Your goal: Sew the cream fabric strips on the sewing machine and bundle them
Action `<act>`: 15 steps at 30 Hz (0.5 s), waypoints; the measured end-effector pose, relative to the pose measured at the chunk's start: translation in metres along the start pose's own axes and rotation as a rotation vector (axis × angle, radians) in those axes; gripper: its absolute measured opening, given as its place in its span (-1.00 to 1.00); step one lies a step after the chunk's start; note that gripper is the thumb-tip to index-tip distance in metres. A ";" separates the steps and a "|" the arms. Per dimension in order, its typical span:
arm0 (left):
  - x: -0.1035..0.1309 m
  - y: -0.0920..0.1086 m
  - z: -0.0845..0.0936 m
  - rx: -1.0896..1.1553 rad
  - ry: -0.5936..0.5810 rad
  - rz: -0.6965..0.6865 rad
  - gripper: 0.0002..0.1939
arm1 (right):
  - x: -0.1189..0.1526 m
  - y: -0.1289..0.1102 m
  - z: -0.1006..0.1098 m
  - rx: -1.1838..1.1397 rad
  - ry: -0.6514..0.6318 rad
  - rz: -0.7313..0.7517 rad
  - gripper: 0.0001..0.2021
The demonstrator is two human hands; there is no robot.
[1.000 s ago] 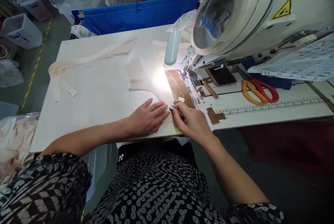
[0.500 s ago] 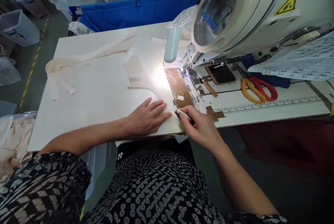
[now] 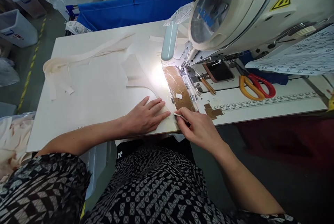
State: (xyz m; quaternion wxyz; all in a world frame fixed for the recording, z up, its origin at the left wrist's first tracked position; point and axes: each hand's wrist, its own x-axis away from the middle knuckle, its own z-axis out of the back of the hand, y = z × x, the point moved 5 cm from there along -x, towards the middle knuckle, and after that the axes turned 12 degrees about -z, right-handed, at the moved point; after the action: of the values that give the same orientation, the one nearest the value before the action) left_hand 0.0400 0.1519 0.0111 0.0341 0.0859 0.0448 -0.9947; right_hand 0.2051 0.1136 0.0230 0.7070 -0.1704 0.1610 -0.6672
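Note:
My left hand (image 3: 147,115) lies flat, fingers slightly spread, on the lower end of a cream fabric piece (image 3: 135,72) with a curved edge. Just right of its fingertips, my right hand (image 3: 198,124) is closed around a small slim tool (image 3: 180,115), pale on top and dark beneath. Most of that tool is hidden in the palm, so its kind cannot be made out. Its tip is close to the fabric's end near the table's front edge. A brown taped patch (image 3: 180,86) with a small white scrap (image 3: 179,96) lies beyond my right hand, below the sewing machine (image 3: 235,11).
Another long cream fabric piece (image 3: 75,60) lies folded at the table's left. Scissors with yellow and red handles (image 3: 252,88), a phone (image 3: 218,71) and a wooden-handled tool (image 3: 208,86) are on the right. A bin of cream scraps (image 3: 15,144) stands at lower left.
My right hand has shifted slightly, turning the small tool so its pale side shows more and its dark tip less. My left hand stays flat on the fabric. The whole view has shifted a little.

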 end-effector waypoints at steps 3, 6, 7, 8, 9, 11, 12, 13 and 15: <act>0.001 0.000 0.000 0.003 -0.002 0.004 -0.55 | 0.009 0.005 0.005 0.011 -0.045 0.009 -0.85; 0.003 -0.004 0.000 0.002 0.006 -0.006 -0.57 | 0.011 0.008 0.007 -0.004 -0.058 -0.010 -0.82; 0.004 -0.007 0.000 -0.005 0.007 -0.002 -0.58 | 0.008 0.008 0.006 -0.012 -0.048 -0.016 -0.82; 0.004 -0.012 0.001 -0.016 0.003 0.011 -0.59 | 0.004 0.007 0.005 -0.016 -0.034 -0.022 -0.82; 0.005 -0.017 0.002 -0.031 -0.005 0.032 -0.59 | -0.002 0.006 0.004 -0.016 -0.016 -0.029 -0.82; 0.004 -0.026 0.004 -0.058 -0.028 0.079 -0.61 | -0.014 0.003 0.001 -0.008 0.024 -0.038 -0.83; 0.003 -0.030 0.005 -0.065 -0.038 0.090 -0.61 | -0.019 0.001 0.000 -0.001 0.042 -0.041 -0.82; 0.000 -0.031 0.006 -0.065 -0.040 0.085 -0.61 | -0.024 0.000 -0.002 0.004 0.056 -0.043 -0.82; -0.005 -0.029 0.007 -0.042 -0.037 0.041 -0.60 | -0.029 -0.001 -0.003 0.008 0.072 -0.048 -0.82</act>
State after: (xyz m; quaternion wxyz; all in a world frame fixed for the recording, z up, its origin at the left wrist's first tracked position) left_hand 0.0416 0.1799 0.0210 0.0571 0.0676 0.0634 -0.9941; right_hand 0.2008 0.1423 0.0211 0.6853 -0.1472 0.1799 -0.6902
